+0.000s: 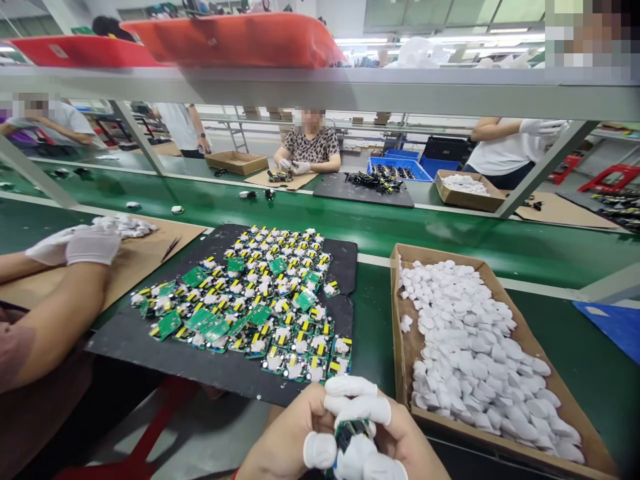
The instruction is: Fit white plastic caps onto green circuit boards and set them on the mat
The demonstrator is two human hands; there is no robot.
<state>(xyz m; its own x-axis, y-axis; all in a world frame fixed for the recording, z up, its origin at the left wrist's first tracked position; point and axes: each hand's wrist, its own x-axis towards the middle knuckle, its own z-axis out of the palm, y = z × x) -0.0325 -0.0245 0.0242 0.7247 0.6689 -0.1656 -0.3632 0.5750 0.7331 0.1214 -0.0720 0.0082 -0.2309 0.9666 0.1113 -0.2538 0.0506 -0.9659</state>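
Observation:
At the bottom centre, my left hand [286, 435] and my right hand [411, 439] are closed together around a small green circuit board [351, 432] with dark parts on it. White finger cots cover my fingertips and hide much of the board. Just beyond my hands lies a black mat [341, 260], spread with many similar circuit boards [300, 345] bearing yellow blocks and white blobs; some lie green side up. To my right is a cardboard tray [397, 333] holding a heap of small white pieces [465, 353].
A co-worker's gloved hands [93, 245] work over cardboard at left, near tweezers [171, 248] and white pieces. Overhead runs a grey shelf [320, 90] with red bins [230, 41]. Across the green bench [350, 223], another person [310, 150] handles parts. A blue sheet [613, 327] lies far right.

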